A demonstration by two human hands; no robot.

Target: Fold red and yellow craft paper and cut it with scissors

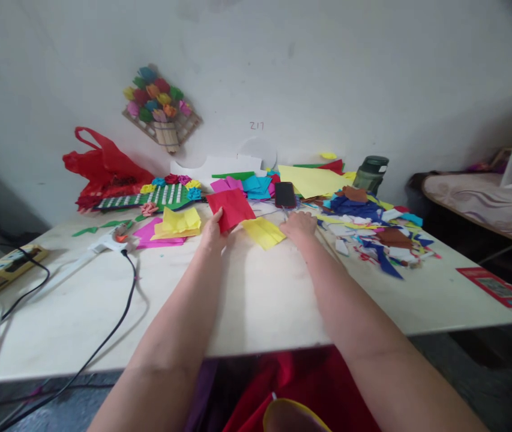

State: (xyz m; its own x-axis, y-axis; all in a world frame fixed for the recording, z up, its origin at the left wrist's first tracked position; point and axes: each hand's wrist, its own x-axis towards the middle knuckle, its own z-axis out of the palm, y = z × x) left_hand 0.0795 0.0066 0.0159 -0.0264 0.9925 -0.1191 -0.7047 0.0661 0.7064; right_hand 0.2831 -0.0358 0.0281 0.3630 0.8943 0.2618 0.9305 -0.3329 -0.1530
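Note:
A square sheet of red paper (230,210) is pinched at its lower left edge by my left hand (213,233), thumb on top. Just right of it, a creased yellow paper (263,233) lies on the table. My right hand (299,227) rests on the table beside that paper's right end, its fingers curled down; whatever is under them is hidden. Close by that hand lies a thin brown stick (329,245). A dark phone (285,195) sits just beyond the right hand.
Folded yellow sheets (177,222) lie over magenta paper (159,235) at left. Coloured scraps (384,237) and a dark bottle (371,174) are at right. A glue gun (114,240) with a black cable and a power strip (6,273) occupy the left side. Behind stands a red bag (102,162).

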